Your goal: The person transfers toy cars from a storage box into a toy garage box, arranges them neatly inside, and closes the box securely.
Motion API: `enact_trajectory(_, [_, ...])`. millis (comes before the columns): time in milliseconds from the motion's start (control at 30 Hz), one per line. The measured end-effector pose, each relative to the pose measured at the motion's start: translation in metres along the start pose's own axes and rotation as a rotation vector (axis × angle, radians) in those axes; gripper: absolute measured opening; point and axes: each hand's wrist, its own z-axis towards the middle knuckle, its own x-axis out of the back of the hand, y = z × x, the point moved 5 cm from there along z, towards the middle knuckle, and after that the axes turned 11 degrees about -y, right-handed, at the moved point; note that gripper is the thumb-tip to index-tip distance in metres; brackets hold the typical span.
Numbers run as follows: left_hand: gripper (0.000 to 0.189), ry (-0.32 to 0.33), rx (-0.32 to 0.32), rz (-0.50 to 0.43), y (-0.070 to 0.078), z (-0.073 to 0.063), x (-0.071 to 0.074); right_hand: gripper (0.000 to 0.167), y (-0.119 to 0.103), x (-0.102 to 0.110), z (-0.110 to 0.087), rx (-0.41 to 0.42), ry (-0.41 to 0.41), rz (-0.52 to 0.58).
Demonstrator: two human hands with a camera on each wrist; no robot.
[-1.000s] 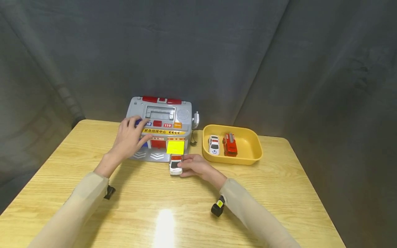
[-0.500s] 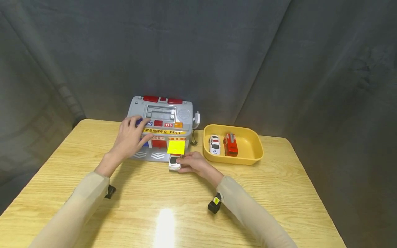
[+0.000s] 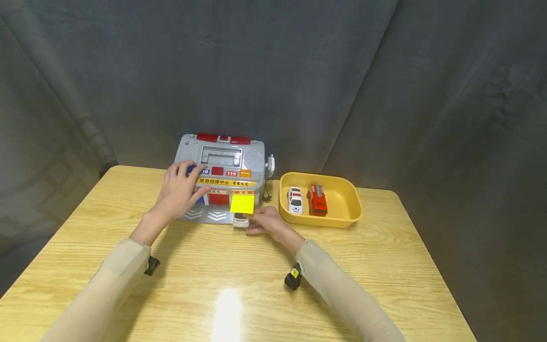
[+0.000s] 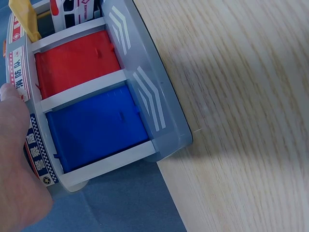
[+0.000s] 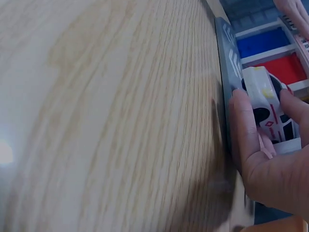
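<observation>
My right hand (image 3: 267,221) pinches a white toy car (image 3: 240,221) with red markings between thumb and fingers. The car's far end is under the raised yellow door (image 3: 242,204) of a grey toy emergency station (image 3: 183,151). In the right wrist view, the toy car (image 5: 265,99) lies over the station's grey ramp (image 5: 227,53). My left hand (image 3: 178,190) rests on the station's left side, fingers by the blue button and thumb at the front. Red door (image 4: 77,63) and blue door (image 4: 99,128) are down in the left wrist view.
A yellow tub (image 3: 346,218) stands right of the station. It holds a white toy police car (image 3: 295,200) and a red toy fire engine (image 3: 317,200). A white handset (image 3: 270,165) hangs on the station's right side. Grey curtain (image 3: 282,85) hangs behind the wooden table (image 3: 183,294).
My right hand has moved forward with the white toy car, and more of the car is under the yellow door. My left hand has stayed in place on the station.
</observation>
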Motion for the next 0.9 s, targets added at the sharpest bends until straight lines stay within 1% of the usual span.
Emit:
enact_trajectory(133, [0.064, -0.001, 0.004, -0.007, 0.0001, -0.0002, 0.0008, 0.026, -0.0009, 0.0030, 0.0000, -0.009, 0.016, -0.046])
enact_trajectory(300, [0.064, -0.007, 0.018, -0.009, -0.0009, -0.0010, 0.0006, 0.030, -0.0021, 0.0032, 0.0008, -0.015, -0.011, -0.087])
enact_trajectory(533, [0.064, -0.006, 0.016, -0.020, -0.0020, -0.0016, -0.0009, 0.034, -0.0014, 0.0053, 0.0029, 0.008, -0.060, -0.103])
enact_trajectory(667, [0.063, 0.001, 0.005, -0.014, -0.0020, -0.0010, -0.0016, 0.040, -0.0006, 0.0065, 0.0043, 0.010, -0.083, -0.121])
enact_trajectory(900, [0.062, 0.006, -0.007, -0.016, -0.0004, -0.0008, -0.0010, 0.042, -0.0012, 0.0075, 0.0041, 0.001, -0.086, -0.137])
